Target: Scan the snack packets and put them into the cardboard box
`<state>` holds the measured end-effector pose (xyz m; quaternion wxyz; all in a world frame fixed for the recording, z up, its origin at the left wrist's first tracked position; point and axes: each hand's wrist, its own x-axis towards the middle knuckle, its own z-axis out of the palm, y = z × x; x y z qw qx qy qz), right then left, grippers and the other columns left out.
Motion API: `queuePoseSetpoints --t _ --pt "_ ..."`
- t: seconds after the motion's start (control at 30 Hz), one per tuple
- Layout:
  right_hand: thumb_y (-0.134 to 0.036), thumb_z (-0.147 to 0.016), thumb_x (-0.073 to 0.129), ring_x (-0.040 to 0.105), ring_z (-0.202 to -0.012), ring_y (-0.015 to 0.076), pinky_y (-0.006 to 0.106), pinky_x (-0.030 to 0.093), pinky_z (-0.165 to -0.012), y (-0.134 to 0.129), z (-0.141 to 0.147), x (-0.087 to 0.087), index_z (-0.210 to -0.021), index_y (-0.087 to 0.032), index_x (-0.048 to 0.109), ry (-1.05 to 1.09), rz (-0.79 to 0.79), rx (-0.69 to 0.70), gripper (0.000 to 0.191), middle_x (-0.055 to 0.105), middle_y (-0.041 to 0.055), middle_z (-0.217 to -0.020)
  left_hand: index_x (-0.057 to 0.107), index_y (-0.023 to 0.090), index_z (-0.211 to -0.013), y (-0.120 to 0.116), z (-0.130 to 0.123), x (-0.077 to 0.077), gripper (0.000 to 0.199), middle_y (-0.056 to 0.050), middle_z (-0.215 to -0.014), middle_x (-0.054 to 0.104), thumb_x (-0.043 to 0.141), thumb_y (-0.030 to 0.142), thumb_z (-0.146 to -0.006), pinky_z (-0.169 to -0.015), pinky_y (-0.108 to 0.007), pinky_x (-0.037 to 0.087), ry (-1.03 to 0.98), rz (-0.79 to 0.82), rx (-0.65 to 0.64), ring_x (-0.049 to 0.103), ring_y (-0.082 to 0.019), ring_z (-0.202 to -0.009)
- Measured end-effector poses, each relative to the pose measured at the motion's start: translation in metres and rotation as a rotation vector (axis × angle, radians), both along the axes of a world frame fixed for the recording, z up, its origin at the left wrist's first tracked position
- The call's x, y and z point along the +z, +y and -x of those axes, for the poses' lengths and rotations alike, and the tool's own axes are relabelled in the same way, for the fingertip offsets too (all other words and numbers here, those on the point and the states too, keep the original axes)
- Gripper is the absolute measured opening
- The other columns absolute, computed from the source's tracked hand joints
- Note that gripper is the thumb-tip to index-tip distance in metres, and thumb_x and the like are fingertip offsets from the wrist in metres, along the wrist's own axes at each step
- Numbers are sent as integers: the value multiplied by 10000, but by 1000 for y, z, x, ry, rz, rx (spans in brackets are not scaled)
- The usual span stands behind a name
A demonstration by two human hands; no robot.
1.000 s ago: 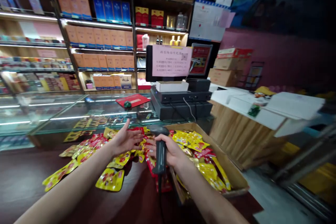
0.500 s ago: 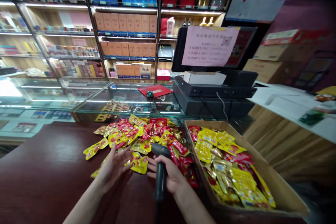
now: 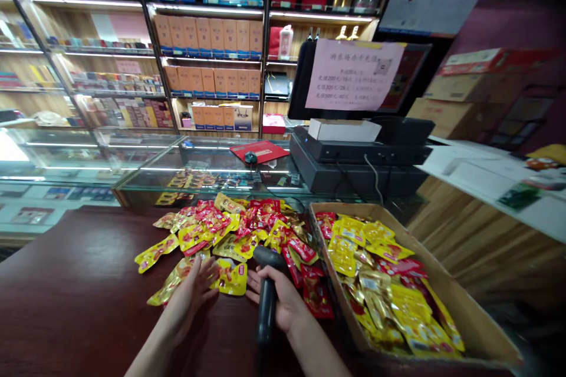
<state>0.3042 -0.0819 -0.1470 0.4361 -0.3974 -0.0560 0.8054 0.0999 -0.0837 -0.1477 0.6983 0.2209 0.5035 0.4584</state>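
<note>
While the right hand [image 3: 285, 300] gripped the dark handheld scanner [image 3: 266, 306] to the left of the cardboard box [image 3: 484, 330], the left hand [image 3: 190, 291] was farther out on that same side, open and holding nothing. The right thumb and forefinger closed on the scanner's handle, and its other fingers reached loosely past it. The loose packets [image 3: 260, 215] were heaped on the dark tabletop [image 3: 88, 271] to the left of the box, and the boxed packets [image 3: 411, 306] lay inside it.

The step in hand looked like handling the loose packets with the scanner at the ready: both hands flanked a yellow packet [image 3: 231, 277] at the heap's near edge, left of the box. Whether the left fingertips touched it could not be told.

From there, the next move seemed to call for the left hand to pinch one packet by its edge and turn its printed code, if it had one, toward the scanner. The right hand would need to keep its hold and aim without brushing the heap. Red packets [image 3: 316, 291] lay just beside the box's left wall, so a wide sweep that way could have bunched them against it.
</note>
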Motion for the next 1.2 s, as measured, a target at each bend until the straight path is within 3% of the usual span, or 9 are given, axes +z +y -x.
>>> queuePoseSetpoints --t 0.23,0.43,0.7,0.9,1.07,1.2 --pt "-111 -598 608 654 -944 229 361 458 -877 -11 1 10 -786 -144 537 126 -108 20 203 702 121 -937 488 189 -1300 -15 -29 10 593 -133 -1367 471 542 507 -803 -983 -403 402 -68 -87 -90 431 -275 -1259" --pt "-106 -608 631 638 -982 246 355 456 -887 -24 -3 24 -803 -109 621 3 -322 -17 195 699 142 -976 514 211 -1280 -21 -58 20 665 -85 -1195 621 749 325 -669 -986 -313 398 123 -279 -135 536 -242 -1153" --pt "-163 -567 714 626 -975 234 311 478 -828 -21 -34 38 -765 -143 664 -253 -390 -190 205 694 89 -994 539 191 -1244 14 -83 25 660 -105 -1031 686 777 224 -629 -823 -355 511 -111 -212 -173 654 -252 -929" --pt "-155 -524 731 628 -823 182 257 479 -753 -17 -58 40 -792 -160 688 -447 -327 -438 271 701 30 -818 553 208 -1215 42 -95 33 650 -89 -1055 679 789 207 -610 -758 -320 521 -30 -274 -304 656 -229 -898" --pt "-163 -562 700 565 -588 123 222 437 -563 -17 -64 45 -854 -157 685 -469 -331 -374 293 659 -4 -661 602 179 -1107 64 -104 34 546 -79 -956 694 797 272 -606 -664 -252 499 130 -340 -322 656 -177 -772" --pt "-166 -589 679 544 -565 105 211 419 -560 -13 -62 46 -769 -149 677 -431 -408 -321 181 639 -12 -627 636 142 -954 79 -121 36 380 -96 -923 696 786 256 -624 -713 -267 501 -32 -320 -338 655 -172 -778"
